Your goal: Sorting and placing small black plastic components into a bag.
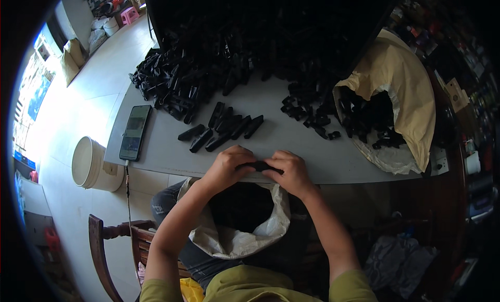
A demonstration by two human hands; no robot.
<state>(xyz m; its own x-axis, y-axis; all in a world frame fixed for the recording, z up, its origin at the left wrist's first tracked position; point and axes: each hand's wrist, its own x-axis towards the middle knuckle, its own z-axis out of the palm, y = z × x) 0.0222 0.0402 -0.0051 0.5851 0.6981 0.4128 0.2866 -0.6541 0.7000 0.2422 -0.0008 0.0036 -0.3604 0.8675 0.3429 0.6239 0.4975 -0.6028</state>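
Observation:
Both hands meet at the table's front edge, closed on one small black part (pixel 259 166), whose exact kind I cannot make out. My left hand (pixel 233 165) grips its left end and my right hand (pixel 288 168) its right end. Just below them, an open white woven sack (pixel 281 218) rests on my lap with dark contents. Beyond my left hand lie several long black pieces (pixel 224 126) in a loose group. Farther back, a large heap of similar black pieces (pixel 182 83) spreads over the grey table (pixel 172 140).
A phone (pixel 136 132) with a cable lies at the table's left. To the right, a tan paper-like sack (pixel 411 88) holds small black parts, some spilled (pixel 312 114) beside it. A white bucket (pixel 96 164) stands left of the table. A wooden chair (pixel 99 250) is beside me.

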